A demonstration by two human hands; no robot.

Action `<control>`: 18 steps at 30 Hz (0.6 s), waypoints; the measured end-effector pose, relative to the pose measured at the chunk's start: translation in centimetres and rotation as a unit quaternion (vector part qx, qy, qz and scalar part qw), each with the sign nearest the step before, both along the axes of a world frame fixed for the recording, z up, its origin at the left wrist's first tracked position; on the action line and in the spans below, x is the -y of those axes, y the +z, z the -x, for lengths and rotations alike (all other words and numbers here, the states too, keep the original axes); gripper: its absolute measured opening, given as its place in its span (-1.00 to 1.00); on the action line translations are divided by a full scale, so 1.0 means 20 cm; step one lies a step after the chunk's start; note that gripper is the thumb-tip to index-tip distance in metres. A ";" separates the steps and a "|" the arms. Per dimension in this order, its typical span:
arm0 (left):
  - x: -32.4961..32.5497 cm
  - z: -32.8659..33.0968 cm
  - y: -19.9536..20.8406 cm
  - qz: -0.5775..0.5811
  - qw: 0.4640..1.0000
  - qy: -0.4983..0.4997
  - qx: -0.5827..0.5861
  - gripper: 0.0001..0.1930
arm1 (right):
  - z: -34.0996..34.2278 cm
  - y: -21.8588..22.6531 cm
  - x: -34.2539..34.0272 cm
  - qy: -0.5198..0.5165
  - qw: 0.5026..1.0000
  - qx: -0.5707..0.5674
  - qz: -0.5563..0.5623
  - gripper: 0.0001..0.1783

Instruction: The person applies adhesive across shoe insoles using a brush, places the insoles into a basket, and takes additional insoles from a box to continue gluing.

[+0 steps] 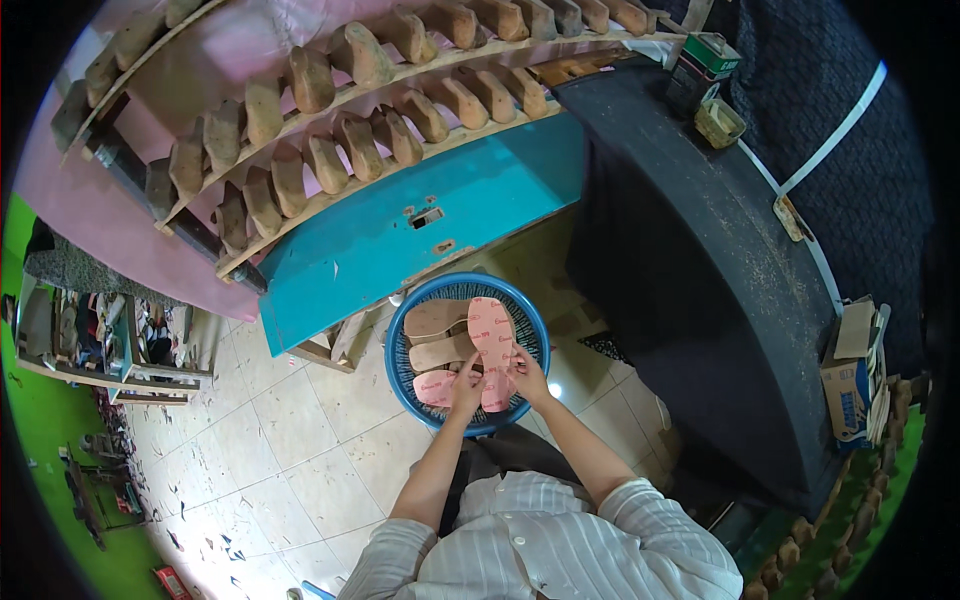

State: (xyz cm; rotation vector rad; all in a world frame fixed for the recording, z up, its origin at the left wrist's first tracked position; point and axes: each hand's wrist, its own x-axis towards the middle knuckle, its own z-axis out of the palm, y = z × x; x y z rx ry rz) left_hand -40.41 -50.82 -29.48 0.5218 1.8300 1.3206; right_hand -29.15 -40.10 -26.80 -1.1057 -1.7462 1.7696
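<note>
A pink shoe insole point(490, 335) with red print is held upright along its length over a round blue basket point(541, 330). My left hand point(467, 388) grips its left edge near the narrow lower half. On the opposite edge, my right hand point(527, 378) closes with the thumb and fingers at about the same height. Beneath it in the basket lie a tan insole point(430, 318), another tan insole point(436, 353) and a second pink printed piece point(431, 388), partly covered by my left hand.
Wooden shoe lasts point(308, 80) line the shelves above a teal panel point(370, 235). A black-covered table point(700, 250) stands at right, bearing a green-topped can point(710, 55) and a small woven basket point(719, 122). Scraps litter the tiled floor point(290, 410). A cardboard box point(846, 395) sits far right.
</note>
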 end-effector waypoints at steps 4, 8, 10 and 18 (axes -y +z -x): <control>-0.09 0.00 -0.10 0.007 0.992 -0.025 -0.122 -0.28 | 0.00 -0.12 -0.09 -0.021 0.999 0.018 0.017 -0.29; -0.17 -0.03 -0.13 0.008 0.983 -0.021 -0.182 -0.29 | -0.01 -0.24 -0.16 -0.019 0.999 0.029 0.005 -0.25; -0.19 -0.05 -0.14 0.015 0.977 -0.023 -0.213 -0.29 | -0.03 -0.27 -0.18 -0.012 0.999 0.045 -0.009 -0.25; -0.20 -0.02 -0.14 -0.004 0.967 -0.017 -0.253 -0.30 | 0.01 -0.22 -0.18 0.152 0.959 0.152 -0.184 -0.24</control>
